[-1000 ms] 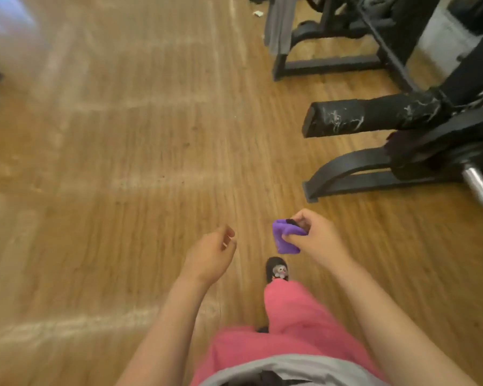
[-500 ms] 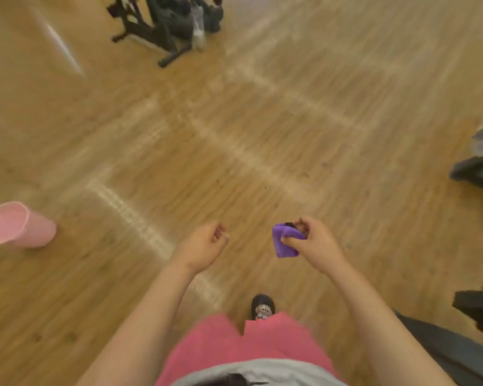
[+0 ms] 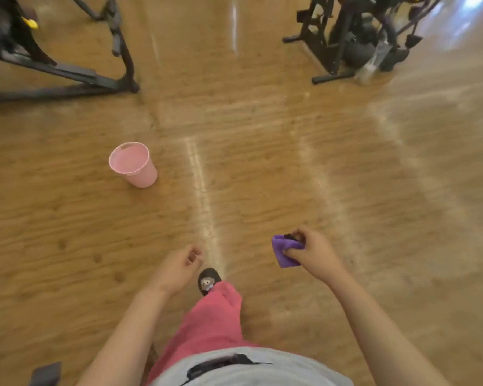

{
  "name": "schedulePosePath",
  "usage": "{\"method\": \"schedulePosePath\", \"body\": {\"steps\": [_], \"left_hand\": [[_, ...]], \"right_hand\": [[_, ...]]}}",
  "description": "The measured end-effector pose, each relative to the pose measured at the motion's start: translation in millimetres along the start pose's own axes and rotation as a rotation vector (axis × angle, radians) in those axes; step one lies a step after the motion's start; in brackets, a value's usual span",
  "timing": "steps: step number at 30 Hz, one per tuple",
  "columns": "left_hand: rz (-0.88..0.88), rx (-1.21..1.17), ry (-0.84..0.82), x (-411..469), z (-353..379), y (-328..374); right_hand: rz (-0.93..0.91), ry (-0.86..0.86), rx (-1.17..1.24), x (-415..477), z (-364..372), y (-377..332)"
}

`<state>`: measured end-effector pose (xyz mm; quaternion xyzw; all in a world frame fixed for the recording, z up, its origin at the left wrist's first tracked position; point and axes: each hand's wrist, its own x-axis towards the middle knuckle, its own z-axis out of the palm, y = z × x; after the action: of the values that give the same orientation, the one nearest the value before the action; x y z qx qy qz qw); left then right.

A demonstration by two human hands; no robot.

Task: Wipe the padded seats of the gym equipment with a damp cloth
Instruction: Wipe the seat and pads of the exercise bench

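Observation:
My right hand (image 3: pixel 314 253) grips a folded purple cloth (image 3: pixel 283 253) out in front of me, above the wooden floor. To its left my left hand (image 3: pixel 179 267) hangs with loosely curled fingers and holds nothing. A black machine frame (image 3: pixel 76 76) stands at the far left, and a black exercise bike (image 3: pixel 354 43) stands at the far right. No padded seat shows plainly in this view.
A pink plastic bucket (image 3: pixel 133 165) stands on the floor ahead and to the left. My foot in a dark slipper (image 3: pixel 207 280) and pink trouser leg (image 3: pixel 212 316) are below the hands. Wooden floor (image 3: pixel 262 162) stretches between the two machines.
The view has swung left across the room. The pink bucket has come from the left edge toward the middle, and the exercise bike now sits at the top right. Both hands keep their pose.

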<state>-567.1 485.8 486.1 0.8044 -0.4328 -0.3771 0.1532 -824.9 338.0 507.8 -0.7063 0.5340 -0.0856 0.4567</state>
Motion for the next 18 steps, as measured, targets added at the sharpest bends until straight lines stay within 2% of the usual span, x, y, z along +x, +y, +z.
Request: {"method": "schedulePosePath", "body": {"steps": [5, 9, 14, 18], "left_hand": [[-0.094, -0.025, 0.114, 65.2, -114.3, -47.4], [-0.158, -0.019, 0.241, 110.6, -198.7, -77.4], [-0.247, -0.103, 0.355, 170.8, -257.6, -101.6], [-0.296, -0.157, 0.386, 224.1, -279.0, -111.4]], "right_hand": [[-0.094, -0.096, -0.074, 111.7, 33.9, -98.1], [-0.182, -0.119, -0.040, 183.7, 53.7, -174.5], [-0.175, -0.240, -0.025, 269.1, 79.8, -216.7], [-0.160, -0.312, -0.035, 347.0, 93.1, -244.3]]}}
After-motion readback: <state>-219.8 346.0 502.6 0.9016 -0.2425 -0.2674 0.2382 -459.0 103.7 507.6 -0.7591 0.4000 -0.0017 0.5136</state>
